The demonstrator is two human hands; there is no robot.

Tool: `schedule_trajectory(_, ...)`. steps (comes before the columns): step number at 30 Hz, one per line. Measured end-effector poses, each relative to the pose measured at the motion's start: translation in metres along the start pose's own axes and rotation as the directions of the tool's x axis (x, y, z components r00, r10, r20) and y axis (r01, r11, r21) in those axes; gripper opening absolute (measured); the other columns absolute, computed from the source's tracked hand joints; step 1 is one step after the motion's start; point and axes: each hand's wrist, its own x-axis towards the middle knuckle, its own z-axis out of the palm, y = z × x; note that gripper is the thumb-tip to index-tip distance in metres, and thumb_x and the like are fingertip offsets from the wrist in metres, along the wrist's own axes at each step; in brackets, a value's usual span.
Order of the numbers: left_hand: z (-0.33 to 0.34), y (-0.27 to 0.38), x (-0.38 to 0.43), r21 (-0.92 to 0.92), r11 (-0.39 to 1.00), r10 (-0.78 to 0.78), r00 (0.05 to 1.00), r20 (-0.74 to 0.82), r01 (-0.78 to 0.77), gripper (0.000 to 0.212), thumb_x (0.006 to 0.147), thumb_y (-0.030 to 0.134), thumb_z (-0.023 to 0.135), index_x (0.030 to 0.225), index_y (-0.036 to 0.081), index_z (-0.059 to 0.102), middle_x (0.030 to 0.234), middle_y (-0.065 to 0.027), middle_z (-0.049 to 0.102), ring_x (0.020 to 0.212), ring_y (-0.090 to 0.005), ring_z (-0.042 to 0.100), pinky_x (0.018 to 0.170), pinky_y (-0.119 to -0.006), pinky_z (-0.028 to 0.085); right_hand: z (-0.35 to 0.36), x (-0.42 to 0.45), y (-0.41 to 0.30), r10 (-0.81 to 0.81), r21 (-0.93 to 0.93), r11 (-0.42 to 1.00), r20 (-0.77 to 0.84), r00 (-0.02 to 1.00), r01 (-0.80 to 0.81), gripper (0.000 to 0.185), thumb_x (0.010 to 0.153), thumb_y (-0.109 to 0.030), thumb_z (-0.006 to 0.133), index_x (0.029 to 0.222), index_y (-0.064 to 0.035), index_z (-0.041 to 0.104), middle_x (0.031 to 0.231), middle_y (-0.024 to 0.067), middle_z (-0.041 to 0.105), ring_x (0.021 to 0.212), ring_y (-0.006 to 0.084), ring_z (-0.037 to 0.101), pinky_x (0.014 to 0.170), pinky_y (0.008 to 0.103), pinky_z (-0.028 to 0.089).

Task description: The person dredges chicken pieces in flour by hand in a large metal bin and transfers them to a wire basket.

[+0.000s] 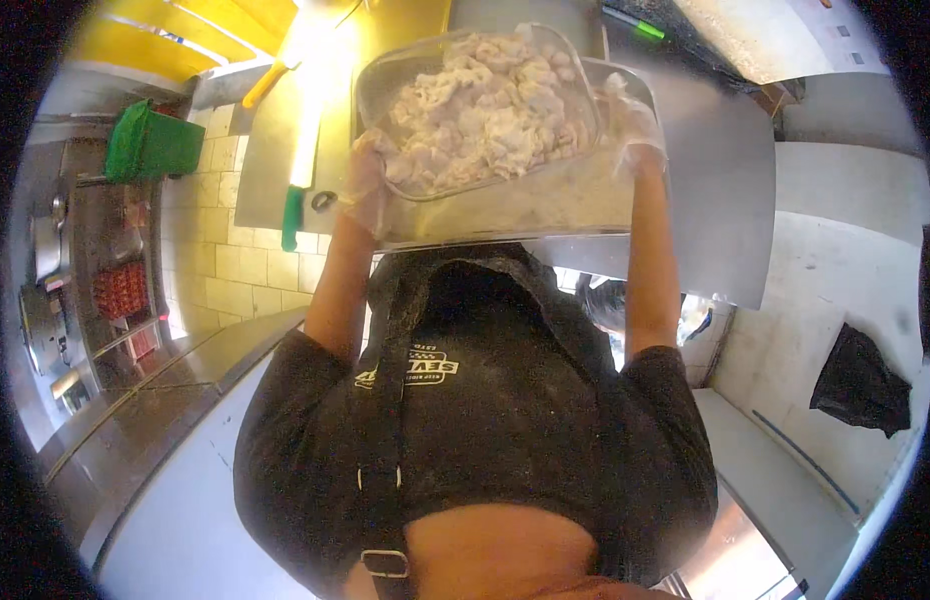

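Note:
Pale, flour-dusted pieces of raw meat (487,112), seemingly chicken, fill a shallow clear-walled container (435,196) in front of my chest. It is over a larger rectangular metal tray (510,214) with a whitish powdery surface; whether the two touch is unclear. My left hand (367,180), in a clear disposable glove, grips the container's left rim. On the opposite side my right hand (636,127), gloved the same way, holds the right rim, its fingers partly blurred. Left of my left hand lie a long knife with a green handle (292,217) and a small dark ring (324,200).
A steel worktable (720,187) extends to the right. Another knife with a yellow handle (264,86) lies at the upper left. Beyond the table's left side are a green bin (153,142) and shelves with a red crate (123,289). A black bag (862,382) is at far right.

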Motion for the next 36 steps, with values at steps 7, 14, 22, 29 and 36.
schedule_trajectory(7, -0.010, 0.008, 0.023, -0.339, 0.940, 0.029, 1.000, -0.009, -0.030, 0.014, 0.087, 0.019, 0.044, 0.091, 0.010, 0.054, 0.075, -0.0034, 0.058, 0.060, -0.0216, 0.059, 0.055, -0.033, 0.052, 0.157, 0.104, 0.100, -0.273, -0.415, 0.896, -0.227, 0.935, 0.161, 0.077, 0.087, -0.057, 0.053, 0.140, -0.0021, 0.039, 0.137, 0.0230, 0.047, 0.123, 0.0370, 0.047, 0.104, 0.0429, 0.036)
schedule_trajectory(14, 0.002, 0.030, 0.004, -0.248, 0.954, 0.154, 0.985, -0.075, -0.168, 0.017, 0.086, 0.019, 0.045, 0.069, 0.015, 0.048, 0.062, -0.0013, 0.049, 0.051, -0.0183, 0.051, 0.048, -0.033, 0.048, 0.213, 0.051, 0.067, -0.308, -0.557, 0.706, 0.316, 0.897, 0.438, 0.105, 0.080, -0.061, 0.060, 0.146, 0.0080, 0.019, 0.147, 0.0286, 0.032, 0.133, 0.0399, 0.037, 0.110, 0.0418, 0.031)
schedule_trajectory(22, -0.051, 0.005, 0.050, -0.234, 0.939, 0.255, 0.967, -0.014, -0.251, 0.023, 0.088, 0.020, 0.044, 0.095, 0.004, 0.058, 0.084, -0.0090, 0.060, 0.068, -0.0213, 0.061, 0.060, -0.036, 0.055, 0.193, -0.012, -0.025, -0.251, -0.452, 0.763, 0.453, 0.855, 0.463, 0.087, 0.083, -0.043, 0.065, 0.147, 0.0000, 0.026, 0.147, 0.0259, 0.034, 0.133, 0.0383, 0.039, 0.110, 0.0432, 0.032)
schedule_trajectory(29, -0.006, 0.038, 0.009, -0.294, 0.931, 0.211, 0.976, -0.053, -0.217, 0.036, 0.091, 0.022, 0.041, 0.113, -0.003, 0.056, 0.102, -0.0146, 0.062, 0.083, -0.0249, 0.065, 0.070, -0.037, 0.059, 0.275, 0.043, -0.062, -0.872, -0.473, 0.470, -0.115, 0.476, 0.745, 0.054, 0.091, -0.036, 0.053, 0.137, -0.0095, 0.045, 0.136, 0.0219, 0.048, 0.124, 0.0350, 0.049, 0.105, 0.0429, 0.038)
schedule_trajectory(36, -0.031, 0.012, 0.010, -0.319, 0.907, 0.267, 0.961, -0.068, -0.275, 0.025, 0.094, 0.028, 0.044, 0.100, 0.007, 0.056, 0.091, -0.0039, 0.059, 0.077, -0.0195, 0.062, 0.061, -0.034, 0.056, 0.263, 0.025, -0.063, -0.722, -0.556, 0.186, 0.482, 0.497, 0.810, 0.051, 0.089, -0.034, 0.055, 0.136, -0.0142, 0.051, 0.132, 0.0171, 0.055, 0.119, 0.0320, 0.055, 0.098, 0.0455, 0.045)
